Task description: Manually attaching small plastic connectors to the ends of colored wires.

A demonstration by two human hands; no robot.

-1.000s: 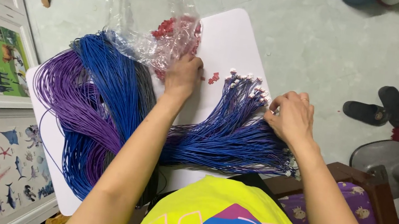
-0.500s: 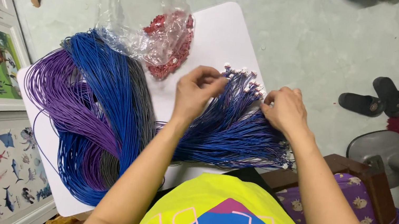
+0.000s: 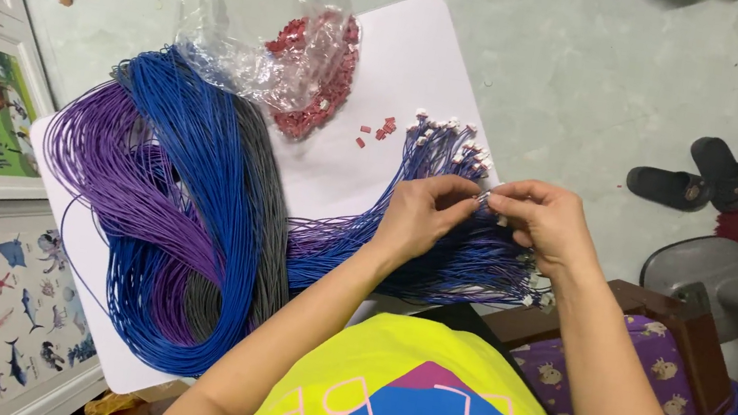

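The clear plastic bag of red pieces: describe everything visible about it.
The clear plastic bag is thin, crinkled and glossy, lying open and slumped at the far edge of the white board. Small red pieces are heaped inside its right end; a few loose ones lie just outside. Its near edge overlaps the blue cords. Neither hand touches it.

A white table [image 3: 413, 56] carries the work. A big bundle of blue, purple and grey wires [image 3: 180, 217] lies across its middle. Behind the bundle sits a clear bag [image 3: 259, 32] of red connectors [image 3: 313, 90]. Right of the bag, loose red connectors [image 3: 379, 130] lie on bare tabletop. Right of the bundle lie wire ends with white plugs [image 3: 449, 136].
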